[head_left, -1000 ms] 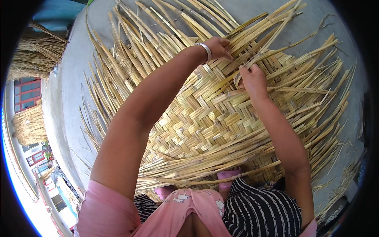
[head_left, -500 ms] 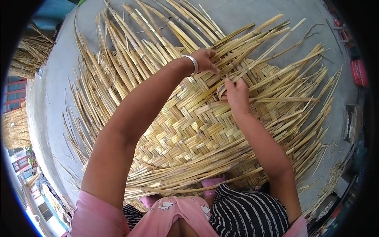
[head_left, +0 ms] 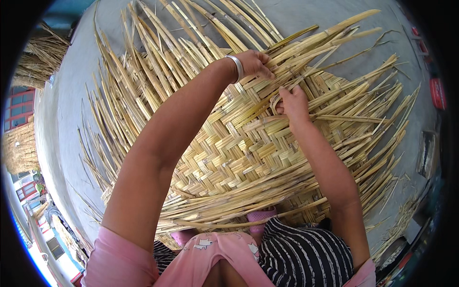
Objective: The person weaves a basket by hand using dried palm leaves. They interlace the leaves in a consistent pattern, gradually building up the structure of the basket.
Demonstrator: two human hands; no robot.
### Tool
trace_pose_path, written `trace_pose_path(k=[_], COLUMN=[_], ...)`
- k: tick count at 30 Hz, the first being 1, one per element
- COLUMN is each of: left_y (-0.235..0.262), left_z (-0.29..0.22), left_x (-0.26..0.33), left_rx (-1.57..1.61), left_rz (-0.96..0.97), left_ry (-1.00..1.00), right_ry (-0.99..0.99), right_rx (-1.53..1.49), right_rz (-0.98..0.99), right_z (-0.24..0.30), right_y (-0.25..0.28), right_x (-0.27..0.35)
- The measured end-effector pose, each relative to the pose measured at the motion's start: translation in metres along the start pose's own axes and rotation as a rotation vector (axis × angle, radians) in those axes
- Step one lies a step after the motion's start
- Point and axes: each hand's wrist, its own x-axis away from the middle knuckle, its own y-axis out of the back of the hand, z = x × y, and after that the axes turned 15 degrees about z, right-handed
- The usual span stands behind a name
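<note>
A large herringbone mat (head_left: 220, 158) of split straw-coloured reeds lies in front of me, long loose ends fanning from its edges. At its upper right my left hand (head_left: 256, 64), with a silver bracelet (head_left: 236, 67) at the wrist, has its fingers curled onto a bundle of reed strips (head_left: 306, 52) pointing up and right. Just below and to the right, my right hand (head_left: 294, 105) pinches a reed strip (head_left: 275, 103) bent into a small loop. Its fingertips partly cover the loop. The undersides of the left fingers are hidden.
Grey concrete floor (head_left: 71, 119) surrounds the mat. Stacked reed bundles (head_left: 40, 55) stand at the far left. A red object (head_left: 437, 93) and a dark rectangular block (head_left: 425, 154) are at the right edge. My pink shoes (head_left: 260, 215) are by the near edge.
The reed bundle by my left hand has swung, its tips now farther up and right. Both hands stay close to the same spots on the mat; the whole view has shifted slightly.
</note>
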Motion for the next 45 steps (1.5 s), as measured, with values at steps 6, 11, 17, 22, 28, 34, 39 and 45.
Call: trace_pose_path(k=[6,11,17,22,28,34,39,45], left_y=[-0.002,0.0,-0.002,-0.01,-0.024,-0.022,0.001,0.03], left_z=[-0.009,-0.008,0.001,0.005,0.013,0.035,0.029,0.027], left_x=[0.009,0.02,0.018,0.019,0.04,0.043,0.039,0.062], left_rx=[0.079,0.224,0.484,0.141,-0.423,-0.391,0.239,0.536], left_rz=[0.085,0.118,-0.234,-0.558,-0.755,-0.767,-0.689,-0.711], left_ry=[-0.047,-0.105,-0.212,-0.173,-0.073,-0.062,-0.007,-0.236], right_ry=[0.177,0.218,0.268,0.388,0.518,0.671,0.708,0.733], right_rx=[0.499,0.697,0.658,0.814,1.086,1.344,1.481,1.359], right_rz=[-0.072,-0.013,-0.058,-0.069,-0.1,-0.08,-0.065,0.021], right_z=[-0.01,-0.004,-0.014,-0.011,-0.007,-0.015,-0.019,0.009], right_y=[-0.007,-0.023,-0.013,-0.016,-0.022,-0.025,-0.021,-0.02], right_x=[-0.002,0.016,0.009,0.016,0.034,0.032,0.027,0.018])
